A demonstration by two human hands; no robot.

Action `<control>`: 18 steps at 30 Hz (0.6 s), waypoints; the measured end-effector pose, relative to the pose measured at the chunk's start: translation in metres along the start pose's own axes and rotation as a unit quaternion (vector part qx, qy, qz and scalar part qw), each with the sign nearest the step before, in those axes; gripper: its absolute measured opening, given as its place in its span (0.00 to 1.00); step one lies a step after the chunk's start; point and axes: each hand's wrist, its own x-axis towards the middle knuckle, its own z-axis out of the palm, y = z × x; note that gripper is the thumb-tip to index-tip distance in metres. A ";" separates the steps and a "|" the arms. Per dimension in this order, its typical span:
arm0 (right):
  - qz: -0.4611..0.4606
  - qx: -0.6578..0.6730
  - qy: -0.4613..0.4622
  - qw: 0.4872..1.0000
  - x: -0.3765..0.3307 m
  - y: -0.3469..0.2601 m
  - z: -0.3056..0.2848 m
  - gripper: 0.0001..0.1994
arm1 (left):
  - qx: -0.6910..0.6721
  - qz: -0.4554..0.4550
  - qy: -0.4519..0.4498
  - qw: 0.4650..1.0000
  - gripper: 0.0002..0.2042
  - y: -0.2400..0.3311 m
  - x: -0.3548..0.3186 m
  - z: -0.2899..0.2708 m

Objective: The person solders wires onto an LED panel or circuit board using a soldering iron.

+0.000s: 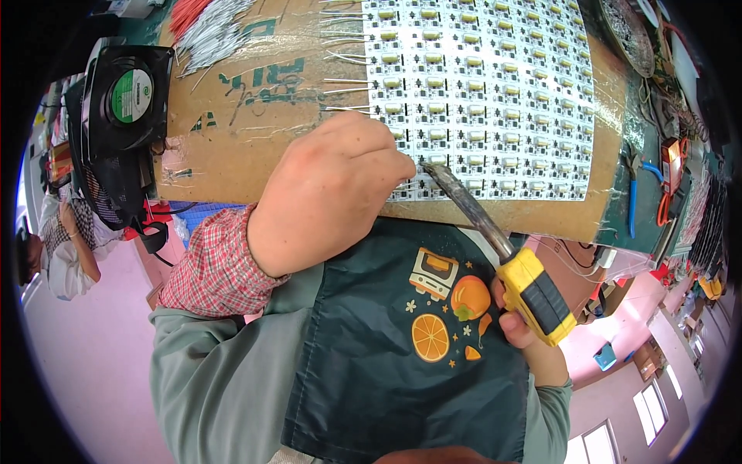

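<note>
A large white panel of small circuit boards [506, 117] lies on brown cardboard [224, 147]. Short white wires [345, 80] stick out from the upper part of its left edge. At the panel's lower left, my left hand [328, 189] is closed in a pinch, with its fingertips close over the boards; what they grip is hidden. My right hand [516, 329] is wrapped round the yellow and black handle of a soldering iron [533, 294]. The iron's dark tip meets the panel just right of my left fingertips.
Loose white wires [216, 35] and red wires [188, 14] lie at the far left. A black fan [127, 97] stands at the left edge. Blue-handled pliers [634, 193] and a round dish [624, 35] are on the right. Another person [73, 259] is at far left.
</note>
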 end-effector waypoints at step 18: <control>-0.009 0.051 0.020 0.998 0.001 0.002 0.004 0.22 | -0.012 -0.041 0.010 0.999 0.08 0.006 0.001 -0.004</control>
